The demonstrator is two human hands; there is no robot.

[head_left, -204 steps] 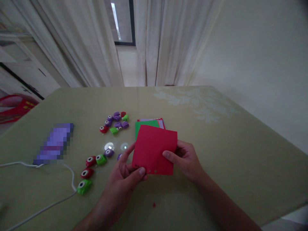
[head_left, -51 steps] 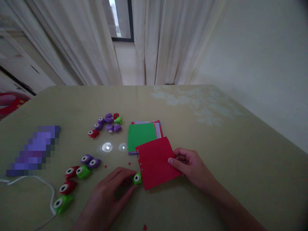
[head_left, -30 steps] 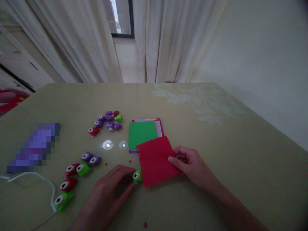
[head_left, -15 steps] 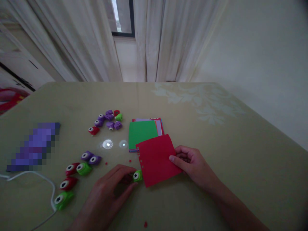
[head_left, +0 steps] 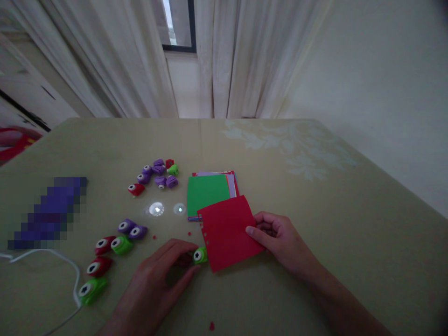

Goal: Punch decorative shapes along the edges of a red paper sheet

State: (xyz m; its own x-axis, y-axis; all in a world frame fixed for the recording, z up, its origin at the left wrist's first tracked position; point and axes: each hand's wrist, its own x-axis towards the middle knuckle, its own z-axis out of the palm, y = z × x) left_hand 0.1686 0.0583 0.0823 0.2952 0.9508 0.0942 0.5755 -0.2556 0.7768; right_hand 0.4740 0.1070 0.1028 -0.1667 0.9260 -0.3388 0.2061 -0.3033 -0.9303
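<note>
A square sheet of red paper (head_left: 229, 233) is pinched by its right edge between the thumb and fingers of my right hand (head_left: 275, 235). Small punched notches run along the sheet's left edge. There a green craft punch (head_left: 199, 255) with a white button bearing a dark star meets the paper. My left hand (head_left: 164, 273) has its fingers and thumb closed around the punch's left side. The red sheet overlaps the lower right of a stack of coloured paper with a green sheet (head_left: 208, 193) on top.
Several purple, red and green punches (head_left: 159, 175) cluster at the back left. More punches (head_left: 121, 245) lie left of my left hand, near a white cable (head_left: 75, 275) and a blurred purple item (head_left: 49, 214). Tiny red paper bits (head_left: 212, 326) are scattered on the table.
</note>
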